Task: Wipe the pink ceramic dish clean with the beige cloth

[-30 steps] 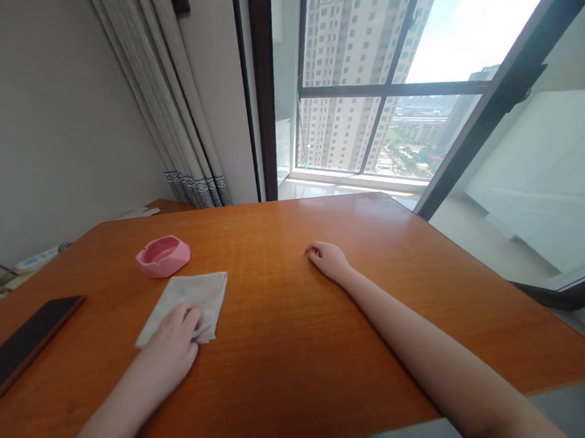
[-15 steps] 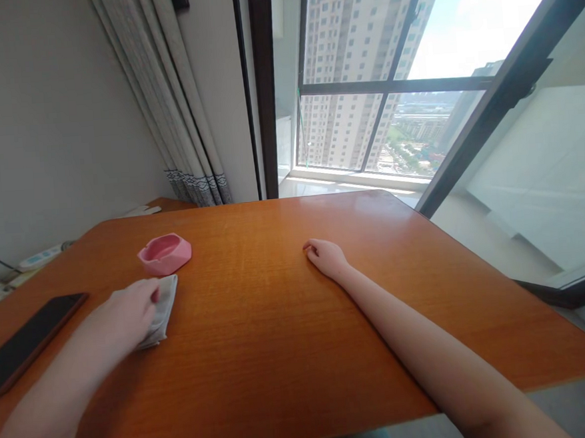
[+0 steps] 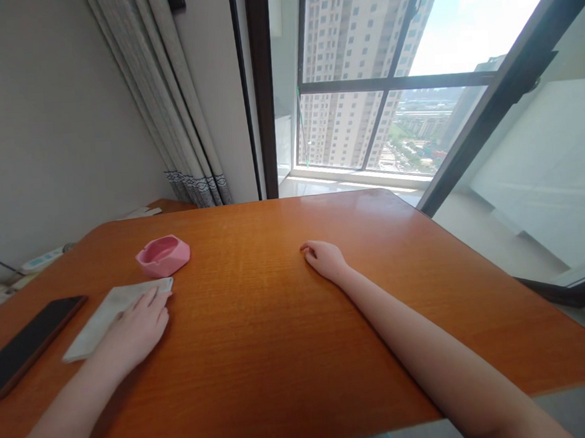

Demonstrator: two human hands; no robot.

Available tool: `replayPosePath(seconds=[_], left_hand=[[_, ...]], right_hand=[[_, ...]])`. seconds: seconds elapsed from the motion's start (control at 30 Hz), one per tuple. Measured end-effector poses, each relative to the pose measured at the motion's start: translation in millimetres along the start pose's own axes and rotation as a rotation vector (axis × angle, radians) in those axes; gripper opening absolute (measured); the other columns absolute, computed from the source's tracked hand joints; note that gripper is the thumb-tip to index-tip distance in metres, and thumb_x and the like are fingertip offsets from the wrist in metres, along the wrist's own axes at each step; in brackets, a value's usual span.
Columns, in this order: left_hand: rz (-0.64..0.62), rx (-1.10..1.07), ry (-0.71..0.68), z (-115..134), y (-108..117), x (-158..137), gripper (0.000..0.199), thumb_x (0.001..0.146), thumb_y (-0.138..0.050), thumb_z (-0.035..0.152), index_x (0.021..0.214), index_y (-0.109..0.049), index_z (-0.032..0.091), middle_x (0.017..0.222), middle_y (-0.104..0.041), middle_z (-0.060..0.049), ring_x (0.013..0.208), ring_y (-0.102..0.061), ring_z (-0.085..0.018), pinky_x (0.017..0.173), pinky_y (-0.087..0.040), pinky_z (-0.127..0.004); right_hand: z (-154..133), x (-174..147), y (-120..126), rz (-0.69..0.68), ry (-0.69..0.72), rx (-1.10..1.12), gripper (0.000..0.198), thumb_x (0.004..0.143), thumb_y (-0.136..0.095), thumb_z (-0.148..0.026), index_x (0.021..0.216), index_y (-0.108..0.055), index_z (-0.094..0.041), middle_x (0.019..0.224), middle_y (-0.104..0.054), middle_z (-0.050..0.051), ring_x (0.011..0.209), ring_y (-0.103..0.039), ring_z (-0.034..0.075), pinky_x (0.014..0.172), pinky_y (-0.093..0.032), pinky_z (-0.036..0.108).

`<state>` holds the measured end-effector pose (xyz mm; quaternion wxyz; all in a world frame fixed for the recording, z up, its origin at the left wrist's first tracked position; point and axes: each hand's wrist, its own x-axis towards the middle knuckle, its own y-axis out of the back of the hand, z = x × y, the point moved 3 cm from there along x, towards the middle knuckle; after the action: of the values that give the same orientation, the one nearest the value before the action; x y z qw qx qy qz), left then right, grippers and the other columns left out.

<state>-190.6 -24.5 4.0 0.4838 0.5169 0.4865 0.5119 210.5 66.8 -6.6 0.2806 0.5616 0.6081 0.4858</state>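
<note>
A folded pale grey cloth [image 3: 105,313] lies flat at the left of the wooden table [image 3: 262,354]. Resting on its right edge is my left hand [image 3: 142,323], fingers stretched out and palm down; the hand covers part of the cloth. Just beyond the cloth sits a pink faceted ashtray [image 3: 164,258], apart from my fingers. My right hand [image 3: 325,258] rests on the middle of the table with its fingers loosely curled in, and nothing shows in them.
To the left of the cloth lies a dark phone [image 3: 33,340]. A white power strip [image 3: 42,260] is past the table's left edge. A grey curtain [image 3: 164,101] hangs behind, beside a large window [image 3: 393,85].
My left hand has let go of the cloth and flattened out on it. The cloth now lies spread out flat toward the lower left. My right hand stays put.
</note>
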Motion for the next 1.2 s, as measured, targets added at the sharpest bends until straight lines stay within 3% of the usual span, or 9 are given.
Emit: replayPosePath(seconds=[0.1,0.17,0.23,0.3,0.4,0.6,0.83,1.2], left_hand=[[0.125,0.010,-0.141,46.4,26.4,10.2,0.040,0.082,-0.032,0.028,0.108,-0.057,0.010,0.130,-0.051,-0.018,0.121,-0.047,-0.032,0.103,-0.034,-0.043],[0.085,-0.144,-0.264,92.3,33.6,23.0,0.034,0.085,-0.031,0.028,0.103,-0.057,0.015,0.116,-0.060,-0.013,0.106,-0.056,-0.026,0.095,-0.041,-0.038],[0.007,-0.287,-0.338,139.1,29.7,39.9,0.029,0.086,-0.032,0.029,0.100,-0.056,0.020,0.101,-0.065,-0.007,0.089,-0.061,-0.022,0.081,-0.046,-0.034],[0.004,-0.355,-0.411,179.2,19.9,57.7,0.024,0.085,-0.035,0.026,0.097,-0.055,0.019,0.095,-0.065,-0.008,0.084,-0.061,-0.021,0.075,-0.046,-0.033],[0.053,-0.392,-0.414,211.2,2.4,79.6,0.021,0.085,-0.035,0.021,0.094,-0.054,0.017,0.098,-0.065,-0.012,0.089,-0.060,-0.022,0.077,-0.045,-0.033],[0.105,-0.408,-0.462,205.7,-8.4,84.5,0.015,0.085,-0.039,0.020,0.089,-0.053,0.018,0.094,-0.064,-0.010,0.086,-0.060,-0.022,0.075,-0.044,-0.033],[0.073,-0.425,-0.455,205.0,-8.6,88.3,0.011,0.084,-0.040,0.024,0.078,-0.049,0.020,0.083,-0.063,-0.006,0.077,-0.058,-0.020,0.066,-0.040,-0.031],[0.053,-0.456,-0.455,205.5,-9.8,87.8,0.010,0.082,-0.041,0.022,0.081,-0.052,0.020,0.085,-0.063,-0.007,0.080,-0.057,-0.021,0.071,-0.041,-0.031]], right_hand=[[-7.2,0.1,-3.3,0.031,-0.044,-0.085,0.029,0.089,-0.037,-0.022,0.103,-0.063,-0.022,0.105,-0.069,0.006,0.096,-0.062,0.019,0.077,-0.042,0.027],[-19.1,1.1,-7.9,0.028,-0.062,-0.160,0.027,0.089,-0.037,-0.022,0.101,-0.062,-0.019,0.100,-0.068,0.009,0.092,-0.063,0.020,0.075,-0.042,0.027],[-37.1,3.7,-14.3,0.010,-0.029,-0.187,0.026,0.089,-0.038,-0.021,0.104,-0.059,-0.018,0.098,-0.068,0.011,0.090,-0.063,0.020,0.074,-0.042,0.027],[-56.0,7.8,-20.5,0.007,0.016,-0.153,0.028,0.089,-0.039,-0.021,0.112,-0.054,-0.019,0.101,-0.067,0.010,0.091,-0.062,0.019,0.075,-0.042,0.026],[-73.9,14.2,-27.5,0.008,0.036,-0.091,0.026,0.091,-0.037,-0.021,0.111,-0.053,-0.019,0.103,-0.067,0.008,0.093,-0.062,0.018,0.075,-0.042,0.025],[-74.4,17.3,-29.8,-0.018,0.090,-0.071,0.022,0.091,-0.037,-0.027,0.092,-0.058,-0.020,0.095,-0.068,0.006,0.087,-0.062,0.018,0.072,-0.040,0.026],[-69.4,16.5,-28.3,-0.053,0.097,-0.052,0.020,0.088,-0.040,-0.024,0.091,-0.059,-0.020,0.094,-0.069,0.006,0.085,-0.062,0.018,0.069,-0.039,0.026],[-69.8,14.7,-27.0,-0.086,0.121,-0.056,0.020,0.089,-0.039,-0.022,0.094,-0.059,-0.019,0.098,-0.068,0.007,0.088,-0.061,0.017,0.074,-0.039,0.025]])
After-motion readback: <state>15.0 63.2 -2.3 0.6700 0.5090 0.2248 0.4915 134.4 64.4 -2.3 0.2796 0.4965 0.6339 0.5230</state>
